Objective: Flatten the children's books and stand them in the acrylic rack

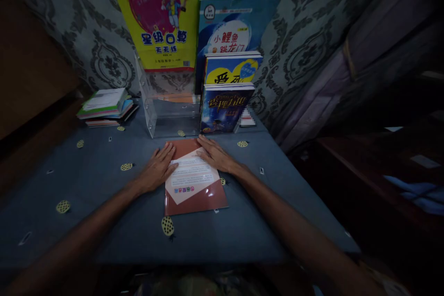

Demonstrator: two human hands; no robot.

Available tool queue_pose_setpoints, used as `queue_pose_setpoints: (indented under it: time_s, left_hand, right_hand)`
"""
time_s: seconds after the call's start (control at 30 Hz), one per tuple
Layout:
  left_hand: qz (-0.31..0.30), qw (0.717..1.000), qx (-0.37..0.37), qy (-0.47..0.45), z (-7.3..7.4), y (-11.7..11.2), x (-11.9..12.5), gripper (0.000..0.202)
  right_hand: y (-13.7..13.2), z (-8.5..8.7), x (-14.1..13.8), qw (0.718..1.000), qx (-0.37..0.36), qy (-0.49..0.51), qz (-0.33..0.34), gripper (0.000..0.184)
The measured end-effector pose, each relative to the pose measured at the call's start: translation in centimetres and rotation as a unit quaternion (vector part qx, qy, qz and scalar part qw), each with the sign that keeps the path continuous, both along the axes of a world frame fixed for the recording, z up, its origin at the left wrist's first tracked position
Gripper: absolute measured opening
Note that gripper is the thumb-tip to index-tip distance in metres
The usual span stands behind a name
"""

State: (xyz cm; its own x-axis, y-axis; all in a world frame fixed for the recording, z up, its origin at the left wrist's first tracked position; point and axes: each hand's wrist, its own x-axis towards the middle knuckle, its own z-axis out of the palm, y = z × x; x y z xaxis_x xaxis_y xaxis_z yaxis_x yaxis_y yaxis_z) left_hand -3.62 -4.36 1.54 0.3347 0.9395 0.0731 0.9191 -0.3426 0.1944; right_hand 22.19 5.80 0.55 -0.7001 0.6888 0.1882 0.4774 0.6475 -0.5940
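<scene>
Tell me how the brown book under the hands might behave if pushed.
The brown book looks thin, so it is probably light and slightly floppy. Its glossy surface suggests it may slip easily. Lying flat, it seems unlikely to tip.

Under the fingers (206, 142) is a blue table (100, 185). Past them is a swirly wall (113, 62). 1 tied curtain (321, 78) hangs to their right. It's dim.

The left hand (158, 167) and right hand (215, 155) are bare, as are the slender forearms (274, 208). Below the table's (114, 245) near edge shows a dim, mottled garment (194, 285), its pattern blurred.
</scene>
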Motion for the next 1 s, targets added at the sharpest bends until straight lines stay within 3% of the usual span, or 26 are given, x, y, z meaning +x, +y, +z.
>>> queue_pose_setpoints:
  time_s: [0.27, 0.77, 1.0]
  left_hand:
    - [0.004, 1.000, -0.010, 0.025, 0.7, -0.5, 0.4, 0.067]
    - [0.008, 1.000, -0.015, 0.024, 0.8, -0.6, 0.3, 0.067]
    - [0.013, 0.999, 0.018, 0.027, 0.6, -1.1, 0.4, 0.064]
  right_hand:
    - [-2.2, 0.3, 0.1, 0.997, 0.057, -0.056, 0.007, 0.072]
    - [-14.1, 1.2, 5.4, 0.986, 0.073, -0.135, 0.061, 0.062]
    - [-16.5, 0.6, 6.4, 0.980, 0.129, -0.145, 0.049, 0.065]
